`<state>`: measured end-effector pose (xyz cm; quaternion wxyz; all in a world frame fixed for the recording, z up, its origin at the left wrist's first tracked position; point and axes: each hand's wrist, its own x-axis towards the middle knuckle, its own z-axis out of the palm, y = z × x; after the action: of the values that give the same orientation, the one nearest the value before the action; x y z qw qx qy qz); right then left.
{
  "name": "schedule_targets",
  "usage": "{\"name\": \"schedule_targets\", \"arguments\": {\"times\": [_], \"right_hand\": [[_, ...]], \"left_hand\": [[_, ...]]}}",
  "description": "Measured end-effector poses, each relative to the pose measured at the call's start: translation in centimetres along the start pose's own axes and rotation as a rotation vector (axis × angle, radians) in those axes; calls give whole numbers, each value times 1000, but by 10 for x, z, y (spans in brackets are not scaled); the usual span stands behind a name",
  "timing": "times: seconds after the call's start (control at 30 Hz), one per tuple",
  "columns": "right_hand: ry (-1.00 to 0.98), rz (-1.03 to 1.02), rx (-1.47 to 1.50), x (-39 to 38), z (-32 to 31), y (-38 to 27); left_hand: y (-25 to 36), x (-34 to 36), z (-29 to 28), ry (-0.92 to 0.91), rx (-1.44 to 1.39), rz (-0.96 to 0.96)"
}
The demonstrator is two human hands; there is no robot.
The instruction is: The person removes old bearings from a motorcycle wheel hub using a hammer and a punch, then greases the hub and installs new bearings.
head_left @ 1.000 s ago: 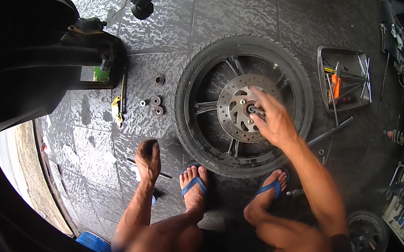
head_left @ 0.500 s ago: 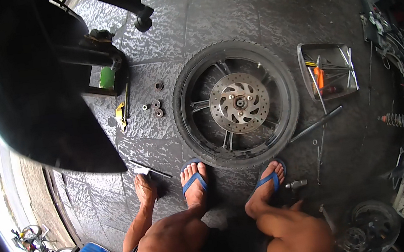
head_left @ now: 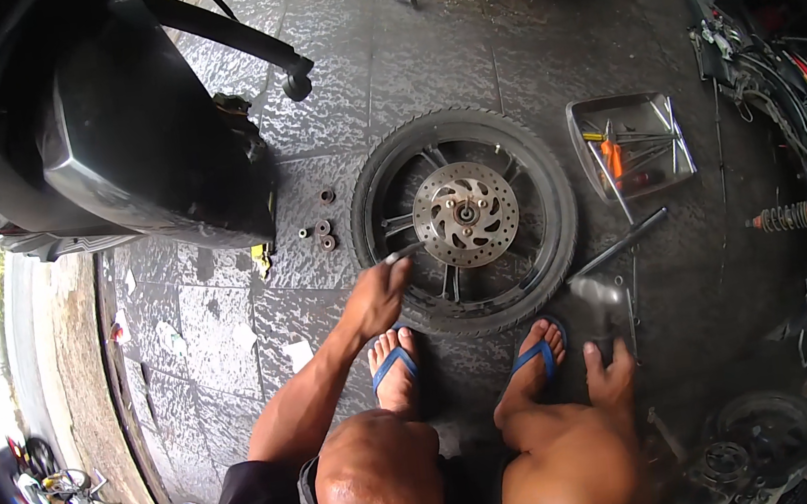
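A motorcycle wheel (head_left: 554, 233) with a tyre and drilled brake disc (head_left: 442, 237) lies flat before my feet. Closed around a dark thin rod (head_left: 410, 250), my left hand (head_left: 377, 300) is over the wheel's near left rim; the rod's end points toward the disc, most of it hidden in the fist. My right hand (head_left: 611, 367), beside my right foot, grips the handle of a hammer (head_left: 598, 291). The hammer is smeared by motion, its head raised to the right of the tyre.
Right of the wheel are a tool tray (head_left: 581, 155), a long metal bar (head_left: 624, 243) and a shock absorber (head_left: 782, 219). Several small round parts (head_left: 324, 228) lie left of it. A dark motorcycle body (head_left: 148, 142) overhangs the left; another wheel (head_left: 769, 439) lies lower right.
My left hand has picked the rod off the floor and moved up and right to the wheel. My right hand has lifted the hammer from the floor. The view has shifted slightly.
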<state>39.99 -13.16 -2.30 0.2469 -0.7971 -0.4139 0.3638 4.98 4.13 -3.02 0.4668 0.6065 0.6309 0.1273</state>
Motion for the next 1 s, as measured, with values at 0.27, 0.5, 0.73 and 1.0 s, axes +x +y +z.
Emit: {"name": "schedule_targets", "arguments": {"times": [0.27, 0.5, 0.73, 1.0], "right_hand": [[19, -352, -31, 13, -16, -116], [-61, -556, -15, 38, -19, -191], [-99, -661, -91, 55, 2, -223], [-126, -419, -190, 64, -3, -216]], "left_hand": [[13, 74, 28, -45, 29, 270], [19, 90, 34, -86, 101, 296], [26, 94, 29, -159, 183, 336], [28, 95, 26, -225, 34, 269]]}}
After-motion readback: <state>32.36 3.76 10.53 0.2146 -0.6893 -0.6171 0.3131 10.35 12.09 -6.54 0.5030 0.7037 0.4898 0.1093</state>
